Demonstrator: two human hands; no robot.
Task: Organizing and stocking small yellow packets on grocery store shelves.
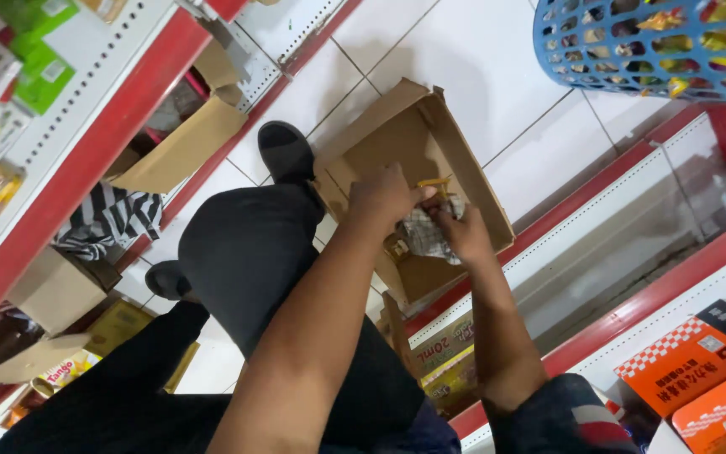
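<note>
At the centre of the frame, an open cardboard box (430, 143) is seen lying on the white tiled floor (481, 59), its flaps spread and its brown inner walls dull and creased. Both hands are sunk into its lower end: the left hand (386, 197) is curled over a crumpled silvery packet (427, 233), and the right hand (464, 235) is closed against the same packet from the other side, so that it is gripped between the two. A thin yellow piece (434, 182) can be made out just above the fingers; what it is cannot be told. The step in hand is judged to be the lifting of goods out of the box, and a firm hold on the slippery, wrinkled foil would be called for before it is raised past the box wall. Red-edged white shelving (598, 219) with perforated faces runs along the lower right, where orange checked cartons (686, 353) are stacked. At the upper right a blue plastic basket (565, 50) of open lattice is filled with bright wrappers. A black shoe (286, 151) is planted beside the box.
</note>
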